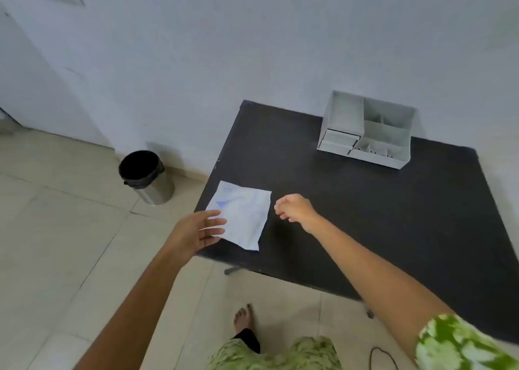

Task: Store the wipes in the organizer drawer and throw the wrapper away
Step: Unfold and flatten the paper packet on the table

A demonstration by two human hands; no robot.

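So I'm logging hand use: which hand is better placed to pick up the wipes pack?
Left hand: open, fingers already over the wipes pack. Right hand is curled beside it.

Soft, even daylight fills the room, fairly dim and bluish on the wall (252, 46), with no hard glare. Shadows are faint: a diffuse one sits under the right hand (295, 209) on the dark surface (365, 215). The whole picture is slightly soft, and both hands look motion-blurred. Wide-angle distortion bends the floor (56, 229) tile lines near the edges.
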